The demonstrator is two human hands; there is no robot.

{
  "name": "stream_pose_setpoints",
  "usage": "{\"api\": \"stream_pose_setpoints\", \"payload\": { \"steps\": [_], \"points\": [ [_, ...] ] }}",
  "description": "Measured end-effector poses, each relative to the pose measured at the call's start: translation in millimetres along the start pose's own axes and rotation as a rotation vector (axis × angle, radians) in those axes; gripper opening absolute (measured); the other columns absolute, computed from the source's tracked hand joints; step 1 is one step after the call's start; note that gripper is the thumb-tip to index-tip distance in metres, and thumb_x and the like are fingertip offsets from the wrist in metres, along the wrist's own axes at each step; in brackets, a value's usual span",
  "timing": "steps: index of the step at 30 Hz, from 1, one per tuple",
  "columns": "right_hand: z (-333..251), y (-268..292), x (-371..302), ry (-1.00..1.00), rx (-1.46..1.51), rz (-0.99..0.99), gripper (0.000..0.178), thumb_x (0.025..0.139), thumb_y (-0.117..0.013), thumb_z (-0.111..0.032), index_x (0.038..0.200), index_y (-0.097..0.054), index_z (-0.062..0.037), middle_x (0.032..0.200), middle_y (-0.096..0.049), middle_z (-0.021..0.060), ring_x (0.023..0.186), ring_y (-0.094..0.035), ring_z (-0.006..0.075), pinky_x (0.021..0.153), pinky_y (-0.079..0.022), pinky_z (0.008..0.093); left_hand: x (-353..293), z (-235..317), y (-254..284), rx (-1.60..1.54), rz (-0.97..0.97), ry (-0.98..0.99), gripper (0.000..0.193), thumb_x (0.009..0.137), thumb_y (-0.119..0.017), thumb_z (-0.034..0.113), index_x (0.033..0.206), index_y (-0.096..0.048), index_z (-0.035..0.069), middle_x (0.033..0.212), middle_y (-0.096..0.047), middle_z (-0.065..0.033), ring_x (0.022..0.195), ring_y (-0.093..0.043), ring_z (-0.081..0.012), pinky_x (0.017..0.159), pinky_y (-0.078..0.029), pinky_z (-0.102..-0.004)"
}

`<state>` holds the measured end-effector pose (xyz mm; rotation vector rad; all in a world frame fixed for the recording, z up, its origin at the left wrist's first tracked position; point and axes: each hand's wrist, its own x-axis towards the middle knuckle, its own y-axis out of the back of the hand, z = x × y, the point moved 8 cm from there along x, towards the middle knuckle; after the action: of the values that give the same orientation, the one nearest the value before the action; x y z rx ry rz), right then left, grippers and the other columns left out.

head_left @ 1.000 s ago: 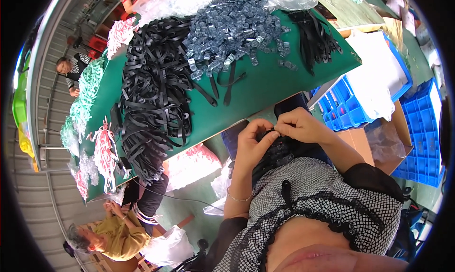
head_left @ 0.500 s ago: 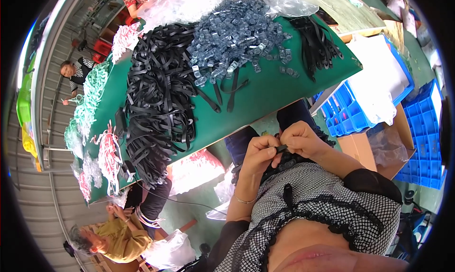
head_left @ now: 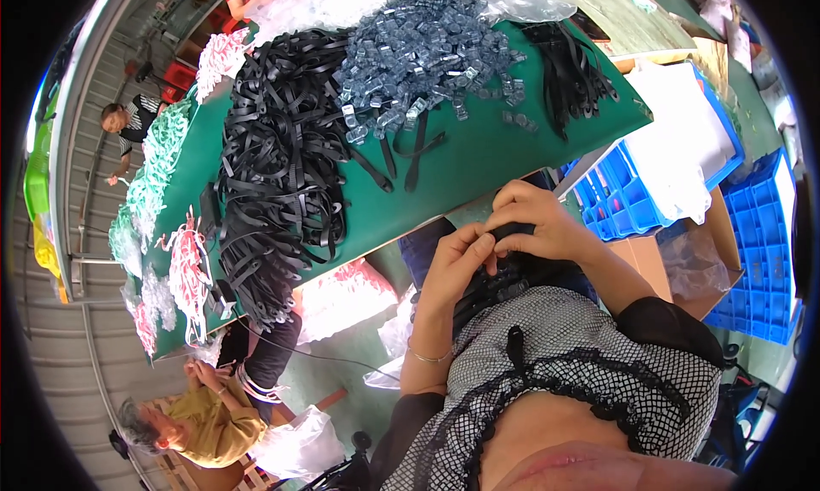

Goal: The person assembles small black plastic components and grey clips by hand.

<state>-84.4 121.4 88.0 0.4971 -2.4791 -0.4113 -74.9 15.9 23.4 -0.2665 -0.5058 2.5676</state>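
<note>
Close together above my lap, just off the table's near edge, my left hand (head_left: 462,256) and my right hand (head_left: 544,220) pinch a black strap (head_left: 513,230). Most of the strap is hidden by the curled fingers; only a short dark piece shows. More black straps (head_left: 487,301) lie in my lap under the hands. On the green table (head_left: 478,170) a long heap of black straps (head_left: 282,141) spreads at the left. Beside it rises a pile of clear bluish plastic buckles (head_left: 427,51), with a few loose straps (head_left: 418,153) in front.
Another bundle of black straps (head_left: 568,76) lies at the table's right end. Blue crates (head_left: 619,196) and a cardboard box (head_left: 642,264) stand to the right. Pink-white cords (head_left: 188,264) and green cords (head_left: 162,162) line the left side. A person in a mustard shirt (head_left: 218,427) sits lower left.
Both hands have risen slightly toward the table edge. The right fingers have curled further over the strap, which is less visible now. The view has shifted a little.
</note>
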Motion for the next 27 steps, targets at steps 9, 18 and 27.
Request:
{"api": "stream_pose_setpoints", "payload": {
  "steps": [9,18,27],
  "points": [
    [20.2,-11.1,-13.4,-0.221,0.504,0.033,0.024,0.07,-0.069,-0.006,0.091,-0.062,-0.0013,0.078,-0.052,0.0028,0.071,-0.049,0.0102,0.061,-0.039,0.0223,-8.0,-0.6,-2.5,-0.156,-0.038,0.003,0.018,0.087,-0.052,0.017,0.085,-0.057,0.0,0.069,-0.056,-0.0033,0.055,-0.046,-0.0063,0.051,-0.036,-0.0177],
    [0.7,24.9,-14.8,-0.165,0.105,0.001,0.02,0.069,-0.07,-0.009,0.085,-0.062,-0.0007,0.071,-0.052,0.0036,0.062,-0.049,0.012,0.053,-0.037,0.0235,-29.2,22.2,10.0,0.342,-0.005,0.048,0.029,0.079,-0.059,0.001,0.106,-0.051,-0.004,0.081,-0.058,-0.0042,0.069,-0.053,-0.0084,0.061,-0.044,-0.0211],
    [81.0,-39.9,-106.7,-0.389,-0.441,-0.591,0.028,0.076,-0.063,-0.026,0.093,-0.057,-0.0054,0.082,-0.057,0.0089,0.079,-0.057,0.024,0.068,-0.045,0.0345,-77.6,-92.7,99.8,1.018,-0.082,0.575,0.029,0.073,-0.065,0.017,0.097,-0.055,0.004,0.076,-0.062,-0.0104,0.07,-0.062,-0.0187,0.061,-0.047,-0.0289]
  ]
}}
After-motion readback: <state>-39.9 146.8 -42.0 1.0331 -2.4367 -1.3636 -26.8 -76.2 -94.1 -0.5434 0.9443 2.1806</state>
